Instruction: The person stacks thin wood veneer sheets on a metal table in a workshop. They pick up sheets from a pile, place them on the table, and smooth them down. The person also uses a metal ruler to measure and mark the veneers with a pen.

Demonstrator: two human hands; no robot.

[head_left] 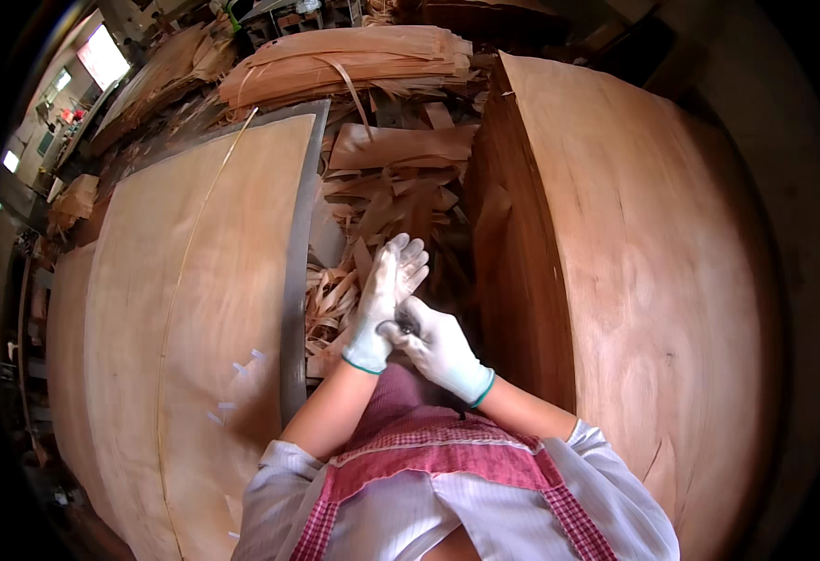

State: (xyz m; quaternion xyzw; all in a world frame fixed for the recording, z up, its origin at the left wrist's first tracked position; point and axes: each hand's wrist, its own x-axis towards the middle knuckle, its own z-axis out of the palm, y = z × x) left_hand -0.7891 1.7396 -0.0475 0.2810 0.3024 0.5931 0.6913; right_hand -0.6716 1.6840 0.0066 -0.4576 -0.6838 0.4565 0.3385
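Holds the white-gloved left hand (380, 297) open and straight-fingered; rests the right hand (445, 348) partly curled against its heel, by a dark patch (408, 322); cannot tell whether to read a small gripped object or only a stain there; stands between a pale wood sheet (251, 224) on the left, crossed by a long yellowish strip (185, 262), and a tall stack of sheets (634, 234) on the right; touches neither; faces loose veneer scraps (386, 210) in the gap; seems thin and light on the left, likely to bend and split if pinched; best taken flat-handed by opposite edges; looks heavy and firm as a whole stack on the right; probably better handled singly, by the corners.
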